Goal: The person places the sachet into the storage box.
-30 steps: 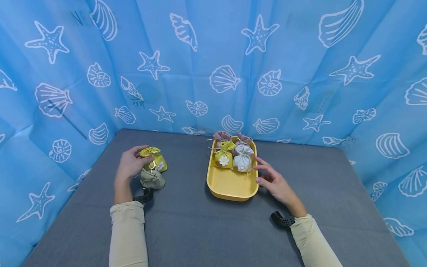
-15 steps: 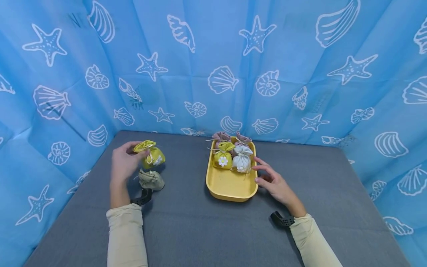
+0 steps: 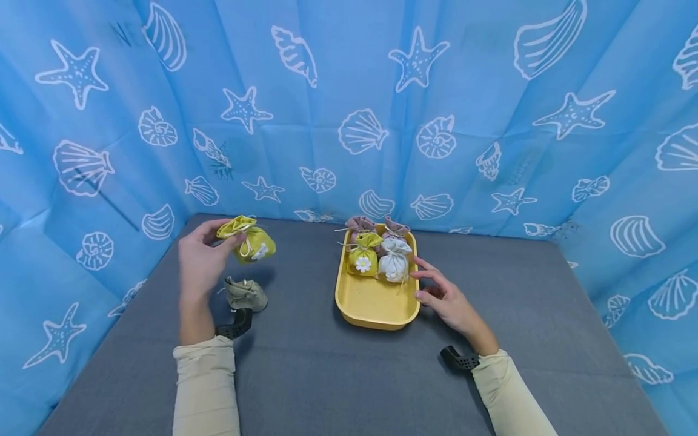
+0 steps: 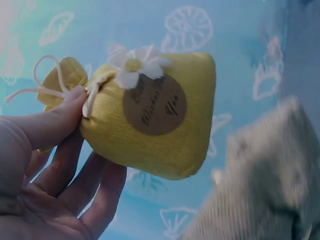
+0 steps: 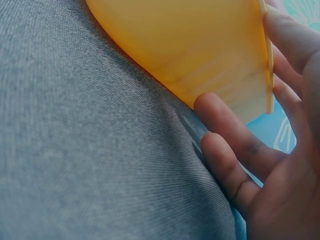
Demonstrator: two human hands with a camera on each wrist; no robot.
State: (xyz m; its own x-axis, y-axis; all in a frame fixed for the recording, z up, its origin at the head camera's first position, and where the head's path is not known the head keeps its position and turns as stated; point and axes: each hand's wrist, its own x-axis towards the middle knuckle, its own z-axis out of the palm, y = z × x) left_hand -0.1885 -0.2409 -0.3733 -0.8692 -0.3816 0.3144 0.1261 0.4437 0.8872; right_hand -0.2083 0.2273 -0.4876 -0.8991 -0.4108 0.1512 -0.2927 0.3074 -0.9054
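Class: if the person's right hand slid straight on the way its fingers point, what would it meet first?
Probably the white pouch in the yellow tray: the right hand already rests against the tray's side, fingers aimed toward it, though depth is uncertain.

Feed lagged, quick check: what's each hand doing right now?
Left hand: pinches the yellow pouch.
Right hand: open, fingers against the yellow tray.

Held pouch (image 3: 249, 242) yellow-green, white daisy, brown round label; pouch on table (image 3: 245, 293) grey-olive. Tray (image 3: 376, 303) yellow, holding one yellow-green (image 3: 363, 257), one white (image 3: 394, 261), two dusty pink pouches (image 3: 361, 223). Table (image 3: 338, 375) grey; backdrop (image 3: 349, 109) blue, white shell and starfish outlines; sleeves (image 3: 206, 387) cream.
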